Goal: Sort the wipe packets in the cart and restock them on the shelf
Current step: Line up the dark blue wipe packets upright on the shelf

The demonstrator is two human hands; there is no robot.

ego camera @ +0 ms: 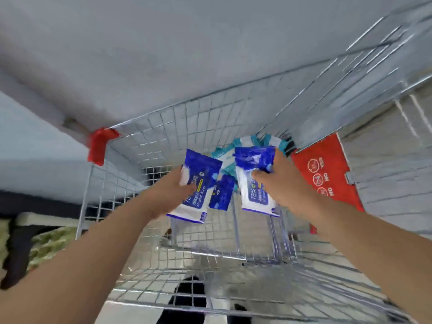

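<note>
Gripping one blue packet apiece, both hands hang over the basket of the cart (163, 127).

Left hand (171, 191), centre-left of frame: thumb laid across the face and fingers curled behind the long edge of a blue-and-white alcohol wipe packet (198, 183), held at a tilt.

Right hand (280, 181), centre-right: fingers wrapped round a second blue packet (253, 181), thumb pressed on its white label. Both holds look firm.

Between the two, slightly lower, is a third blue packet (222, 192). Cannot tell whether it lies in the cart or hangs against the left hand's packet.

Further up the frame, at the far end of the basket, teal packets (233, 148) sit in a small heap against the wire.

Handling, at a guess: light, soft pouches with slick film that gives under the thumb. Best taken across the flat middle or along a long edge. Avoid the sealed ends and the lid flap, which could peel.

Outward: a red corner guard (99, 146) sits at the basket's upper left. A red seat flap (327, 174) with warning symbols is at right. The view is blurred, and no shelf can be made out clearly.
</note>
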